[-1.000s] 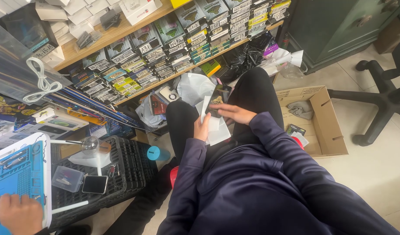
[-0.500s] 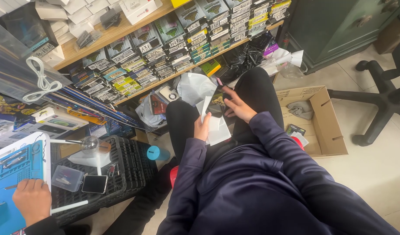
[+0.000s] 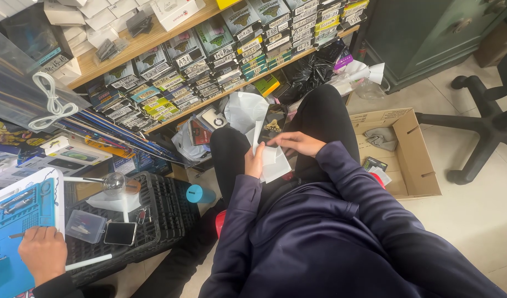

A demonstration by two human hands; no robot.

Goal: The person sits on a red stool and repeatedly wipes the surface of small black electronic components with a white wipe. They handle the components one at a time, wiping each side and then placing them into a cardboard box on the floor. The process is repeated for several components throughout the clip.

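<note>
Left hand (image 3: 255, 160) half hidden behind white sheets (image 3: 269, 160) — grip unclear.

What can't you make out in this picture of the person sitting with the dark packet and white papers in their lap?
Head view only:
- Left hand: its palm and grip are hidden behind the white papers.
- Dark packet: what is inside cannot be seen; the right hand covers its lower end.
- Another person's hand on the blue mat: arm and mat are cut off by the left and bottom edges.
- Shelf boxes: too small to tell apart.
</note>
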